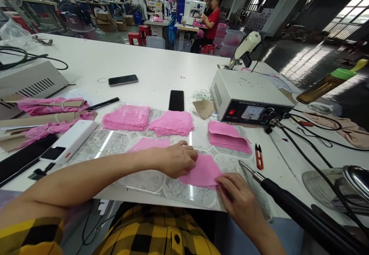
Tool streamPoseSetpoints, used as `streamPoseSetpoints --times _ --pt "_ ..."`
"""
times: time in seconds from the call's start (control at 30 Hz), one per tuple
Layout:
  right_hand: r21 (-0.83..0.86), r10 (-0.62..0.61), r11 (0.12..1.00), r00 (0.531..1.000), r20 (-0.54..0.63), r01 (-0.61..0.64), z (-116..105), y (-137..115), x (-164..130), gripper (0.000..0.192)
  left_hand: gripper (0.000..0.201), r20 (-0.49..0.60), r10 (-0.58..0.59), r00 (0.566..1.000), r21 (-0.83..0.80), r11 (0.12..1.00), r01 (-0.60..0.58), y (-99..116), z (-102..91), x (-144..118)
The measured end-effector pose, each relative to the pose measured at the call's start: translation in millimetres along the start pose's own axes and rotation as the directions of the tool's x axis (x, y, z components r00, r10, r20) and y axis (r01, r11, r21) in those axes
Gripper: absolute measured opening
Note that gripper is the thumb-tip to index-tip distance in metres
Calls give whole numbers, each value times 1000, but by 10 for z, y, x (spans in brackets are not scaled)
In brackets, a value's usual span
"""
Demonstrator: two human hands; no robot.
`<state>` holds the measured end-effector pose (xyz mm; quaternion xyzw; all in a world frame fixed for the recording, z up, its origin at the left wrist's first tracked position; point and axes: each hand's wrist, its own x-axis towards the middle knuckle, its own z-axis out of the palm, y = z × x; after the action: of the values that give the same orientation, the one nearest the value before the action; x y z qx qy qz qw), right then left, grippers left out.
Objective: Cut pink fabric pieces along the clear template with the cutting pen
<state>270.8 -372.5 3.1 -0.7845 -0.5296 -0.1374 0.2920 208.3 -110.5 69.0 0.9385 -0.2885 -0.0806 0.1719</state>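
Head view: the left hand (177, 159) reaches in from the left, forearm low across the table (161, 66), palm down with fingers curled together, their tips pressing the upper left edge of a pink piece (203, 170). The right hand (238, 197) comes up from the lower right, palm down, fingertips flattened on the piece's lower right corner; neither hand pinches or lifts it. A black tool (288, 203) with a metal tip lies just right of the right hand, untouched.

The piece lies flat on a clear sheet (115, 141) over lace patterns at the near table edge. It is plain, smooth, rosy pink, roughly four-sided with a curved lower edge.

No bins stand near; goods sit in open stacks. Two lace stacks (127, 117) lie side by side behind the left hand, and a plain stack (227, 135) sits beyond the piece, before a grey box (248, 101). Red snips (259, 157) lie right of the piece. A dark phone (176, 100) lies behind the lace.
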Motion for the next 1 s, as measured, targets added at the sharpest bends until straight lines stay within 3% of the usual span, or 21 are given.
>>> streamPoseSetpoints --times 0.17,0.33,0.57,0.67,1.0 --pt "-23 44 999 998 -39 -45 -41 -6 -17 15 18 9 -53 999 96 994 52 33 16 46" --pt "-20 57 998 995 -81 -58 -36 20 -49 21 21 -59 -135 989 101 985 140 140 79 190" --pt "-25 25 999 992 -124 -28 -31 17 -44 24 32 -78 -219 973 5 975 220 399 296 577" --pt "-18 22 1000 991 -132 -24 -39 13 -42 24 25 -69 -254 965 -36 967 252 423 353 690" --pt "15 49 999 988 -146 -47 -17 21 -53 24 14 -53 -285 957 -189 944 271 392 437 734"
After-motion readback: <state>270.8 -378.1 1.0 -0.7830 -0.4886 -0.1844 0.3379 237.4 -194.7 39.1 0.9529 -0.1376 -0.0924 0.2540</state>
